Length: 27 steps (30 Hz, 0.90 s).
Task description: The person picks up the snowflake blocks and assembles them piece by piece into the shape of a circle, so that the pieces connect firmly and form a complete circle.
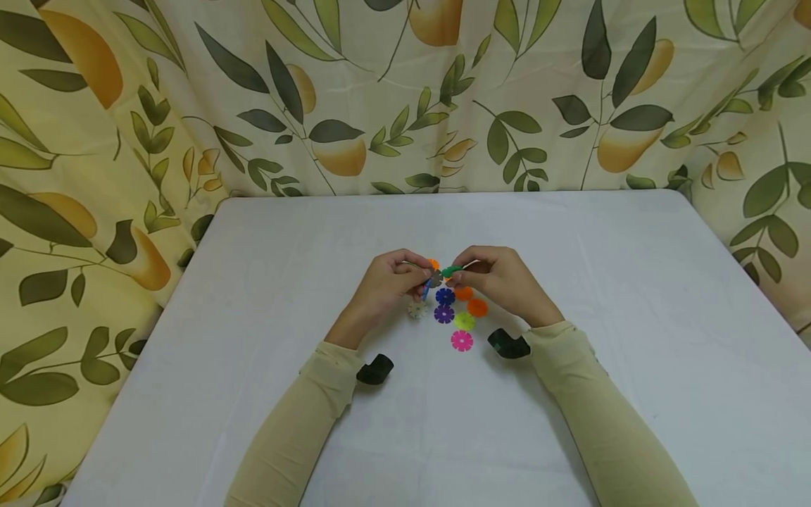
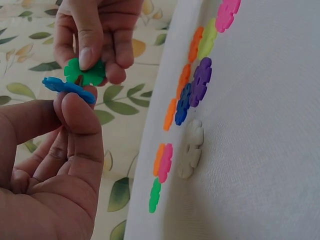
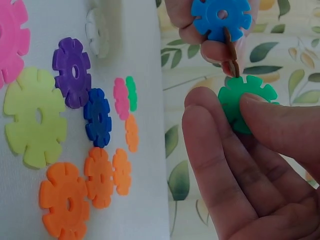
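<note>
Eleven loose flower-shaped discs sit on the white bench [image 1: 266,282], by our count in both wrist views: 4 orange discs [image 3: 99,177], 2 pink discs [image 3: 121,97], & 1 ea. of yellow disc [image 3: 25,135], purple disc [image 3: 61,70], dk blue disc [image 3: 93,129], white disc [image 2: 189,159] & small-looking green piece [image 2: 155,196]. Dk blue is right by purple; near pink is closest to us. In the head view our hands cover some of the far pcs.

3 more are up in hand, over the bench by the cluster: L hand [image 1: 393,283] pinches the light blue disc [image 3: 212,26] btwn thumb & forefinger; R hand [image 1: 499,278] pinches the bright green disc [image 3: 231,104], thumb on its face. Btwn them, 1 brown disc [image 3: 230,46], edge-on, meets blue's rim & green's edge; can't tell if L fingers touch it too.

Also around: 2 black blocks [image 1: 375,370], 1 per cuff; 2 beige sleeves [image 1: 285,422]; leaf-&-fruit print curtain [image 1: 393,91] at back & both sides.
</note>
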Available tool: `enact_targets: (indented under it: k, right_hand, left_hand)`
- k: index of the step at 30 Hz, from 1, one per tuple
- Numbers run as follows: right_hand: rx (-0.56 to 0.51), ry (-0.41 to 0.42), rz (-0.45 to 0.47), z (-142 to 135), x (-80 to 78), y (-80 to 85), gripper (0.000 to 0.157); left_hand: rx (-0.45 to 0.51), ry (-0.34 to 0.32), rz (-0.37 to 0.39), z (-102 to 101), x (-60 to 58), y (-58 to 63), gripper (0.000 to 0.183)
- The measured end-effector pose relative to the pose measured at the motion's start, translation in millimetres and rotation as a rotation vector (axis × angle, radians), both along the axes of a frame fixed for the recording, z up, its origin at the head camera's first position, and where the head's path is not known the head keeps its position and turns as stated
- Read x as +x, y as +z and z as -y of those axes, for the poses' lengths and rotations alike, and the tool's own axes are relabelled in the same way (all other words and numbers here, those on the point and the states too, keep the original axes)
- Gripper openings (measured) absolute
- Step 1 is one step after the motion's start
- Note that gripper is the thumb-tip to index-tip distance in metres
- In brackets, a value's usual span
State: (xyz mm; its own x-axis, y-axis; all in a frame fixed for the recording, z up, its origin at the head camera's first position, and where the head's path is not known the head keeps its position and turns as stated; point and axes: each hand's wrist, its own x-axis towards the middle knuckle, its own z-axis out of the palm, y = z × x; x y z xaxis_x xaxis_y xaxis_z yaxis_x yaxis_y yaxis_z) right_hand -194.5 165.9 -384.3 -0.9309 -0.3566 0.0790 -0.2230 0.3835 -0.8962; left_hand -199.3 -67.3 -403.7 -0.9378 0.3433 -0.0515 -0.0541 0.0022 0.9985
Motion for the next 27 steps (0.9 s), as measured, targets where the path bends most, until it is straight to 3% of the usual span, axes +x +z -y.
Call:
enact_targets:
  k: [13,22,27]
  right_hand:
    - [-0.009,0.016,-0.048,4.4,2.3,-1.5,0.008]
    - [-0.023,-0.002,-0.102,11.9,4.5,-4.8,0.008]
    - [-0.024,0.026,-0.124,16.3,4.8,-7.2,0.008]
  left_hand:
    - [-0.003,-0.026,-0.036,0.1,0.6,0.8,0.009]
    - [-0.006,0.008,-0.033,0.0,1.0,1.7,0.008]
    - [-0.061,0.012,-0.04,0.2,1.3,1.8,0.006]
